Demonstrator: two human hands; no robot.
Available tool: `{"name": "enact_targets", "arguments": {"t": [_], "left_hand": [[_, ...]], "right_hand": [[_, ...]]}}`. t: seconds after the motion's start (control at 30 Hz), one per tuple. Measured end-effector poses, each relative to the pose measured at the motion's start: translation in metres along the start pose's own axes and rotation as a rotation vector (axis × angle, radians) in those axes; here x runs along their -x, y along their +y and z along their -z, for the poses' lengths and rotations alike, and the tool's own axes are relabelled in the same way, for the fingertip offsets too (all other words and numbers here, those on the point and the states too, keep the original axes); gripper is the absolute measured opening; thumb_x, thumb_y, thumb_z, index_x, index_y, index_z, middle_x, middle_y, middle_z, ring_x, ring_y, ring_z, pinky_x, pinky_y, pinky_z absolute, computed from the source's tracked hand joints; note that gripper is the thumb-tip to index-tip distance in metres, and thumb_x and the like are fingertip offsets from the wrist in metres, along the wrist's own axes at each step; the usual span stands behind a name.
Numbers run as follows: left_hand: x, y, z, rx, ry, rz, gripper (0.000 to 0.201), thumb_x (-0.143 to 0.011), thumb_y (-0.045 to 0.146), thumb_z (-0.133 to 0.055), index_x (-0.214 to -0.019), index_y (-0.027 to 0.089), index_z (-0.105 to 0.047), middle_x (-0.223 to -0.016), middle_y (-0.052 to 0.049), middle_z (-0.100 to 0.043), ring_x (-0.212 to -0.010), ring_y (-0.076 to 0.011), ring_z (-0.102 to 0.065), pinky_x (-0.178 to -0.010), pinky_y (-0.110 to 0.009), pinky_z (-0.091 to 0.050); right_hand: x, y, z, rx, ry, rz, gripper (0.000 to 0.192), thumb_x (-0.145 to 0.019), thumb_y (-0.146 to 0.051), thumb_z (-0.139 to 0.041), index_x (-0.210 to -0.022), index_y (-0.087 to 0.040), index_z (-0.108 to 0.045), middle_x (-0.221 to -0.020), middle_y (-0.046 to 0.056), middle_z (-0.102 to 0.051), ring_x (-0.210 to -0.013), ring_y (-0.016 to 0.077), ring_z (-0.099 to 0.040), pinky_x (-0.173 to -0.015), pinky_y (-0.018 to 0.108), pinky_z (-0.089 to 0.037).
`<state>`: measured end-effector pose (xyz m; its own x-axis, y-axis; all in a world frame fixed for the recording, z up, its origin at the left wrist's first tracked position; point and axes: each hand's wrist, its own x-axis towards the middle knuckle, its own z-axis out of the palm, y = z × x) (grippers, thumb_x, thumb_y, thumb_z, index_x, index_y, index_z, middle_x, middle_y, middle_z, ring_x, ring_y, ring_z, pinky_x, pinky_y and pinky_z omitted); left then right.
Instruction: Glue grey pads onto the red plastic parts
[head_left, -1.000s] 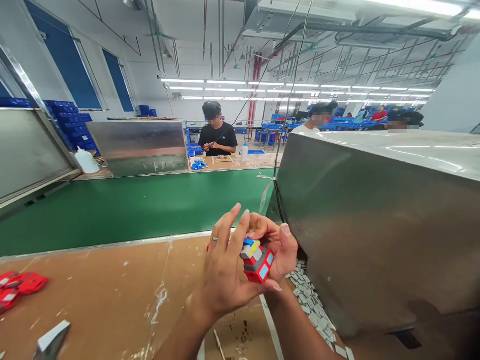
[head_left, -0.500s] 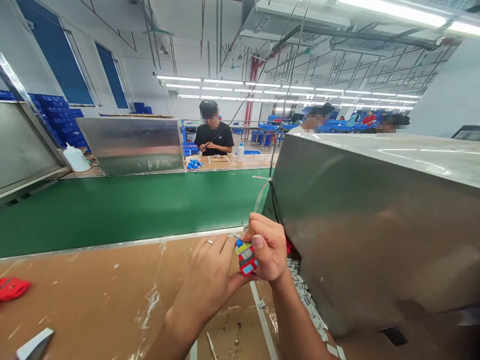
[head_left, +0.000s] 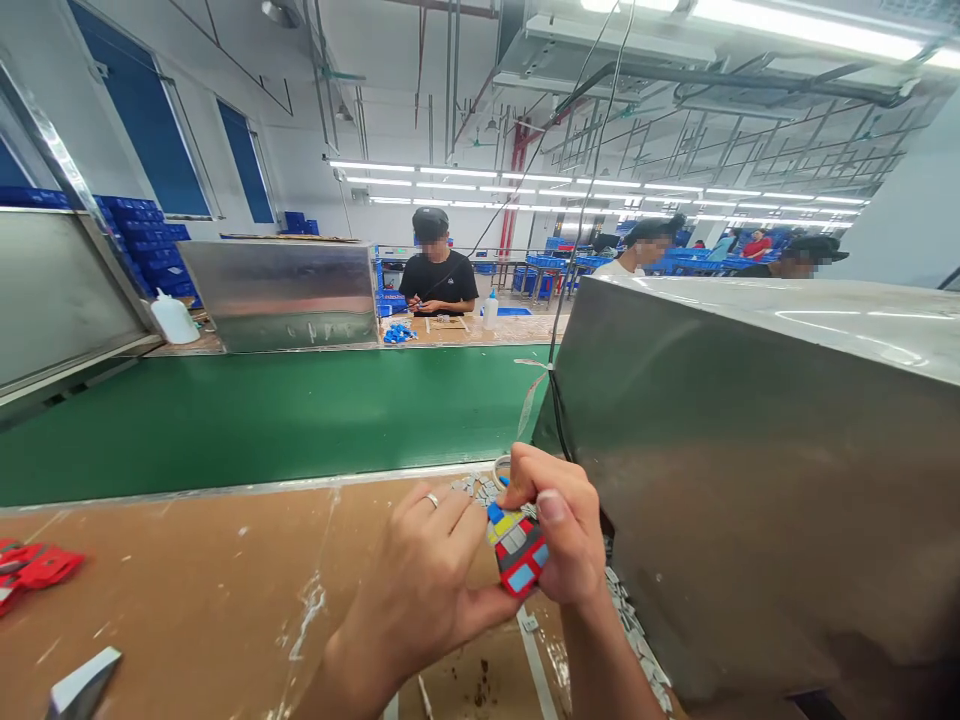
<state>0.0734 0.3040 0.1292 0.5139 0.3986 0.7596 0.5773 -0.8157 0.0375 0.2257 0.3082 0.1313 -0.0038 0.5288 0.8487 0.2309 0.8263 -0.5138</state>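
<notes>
- The left hand (head_left: 420, 580) and the right hand (head_left: 559, 535) meet over the near edge of the brown table (head_left: 187, 590), both closed on one small toy block (head_left: 517, 550).
- The toy block is red with grey, yellow and blue panels. It sits in the air between the two hands, just above the table, with the left fingers wrapped around its back and the right thumb and fingers pinched on its top and right side.
- It looks light, stiff and moulded, probably rubber or plastic, so a fingertip pinch on the outer edges should carry it. The small coloured panels look like the parts that could shift under pressure, so the red rim seems the safer place to hold.
- Small grey pieces (head_left: 626, 620) lie in a loose pile just right of the hands, along the foot of a metal box (head_left: 757, 470).
- Red parts (head_left: 34, 570) lie well apart at the left edge of the table.
- Beyond the table runs a green belt (head_left: 262, 410).
- Across it, a person in a black shirt (head_left: 437, 280) works at another bench beside a white bottle (head_left: 490, 310).
</notes>
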Motion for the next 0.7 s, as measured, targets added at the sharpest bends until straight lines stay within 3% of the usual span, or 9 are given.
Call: {"name": "enact_targets", "arguments": {"t": [0.17, 0.4, 0.7], "left_hand": [[0.002, -0.001, 0.006, 0.105, -0.070, 0.019, 0.029, -0.088, 0.043, -0.062, -0.073, 0.021, -0.051, -0.064, 0.002, -0.060, -0.055, -0.0163, -0.054, -0.053, -0.032, -0.036], [0.002, -0.002, 0.009, 0.037, -0.124, 0.118, 0.024, -0.085, 0.039, -0.067, -0.079, 0.021, -0.052, -0.069, 0.001, -0.062, -0.059, -0.0192, -0.058, -0.055, -0.032, -0.040], [0.001, -0.004, 0.006, 0.025, -0.082, 0.124, 0.015, -0.080, 0.028, -0.060, -0.074, 0.023, -0.047, -0.067, 0.001, -0.059, -0.056, -0.0172, -0.052, -0.051, -0.030, -0.033]], "right_hand": [[0.002, -0.008, -0.006, 0.063, 0.031, -0.162, 0.052, -0.104, -0.044, -0.040, -0.058, -0.019, -0.043, -0.055, -0.002, -0.036, -0.051, 0.0118, -0.035, -0.050, 0.029, -0.026], [0.005, 0.004, -0.009, -0.002, 0.078, -0.312, 0.054, -0.101, -0.053, -0.041, -0.057, -0.021, -0.040, -0.053, -0.004, -0.031, -0.047, 0.0111, -0.030, -0.046, 0.028, -0.022], [0.002, 0.008, -0.016, -0.032, 0.119, -0.322, 0.057, -0.099, -0.057, -0.040, -0.056, -0.021, -0.043, -0.053, -0.003, -0.034, -0.047, 0.0114, -0.033, -0.046, 0.028, -0.025]]}}
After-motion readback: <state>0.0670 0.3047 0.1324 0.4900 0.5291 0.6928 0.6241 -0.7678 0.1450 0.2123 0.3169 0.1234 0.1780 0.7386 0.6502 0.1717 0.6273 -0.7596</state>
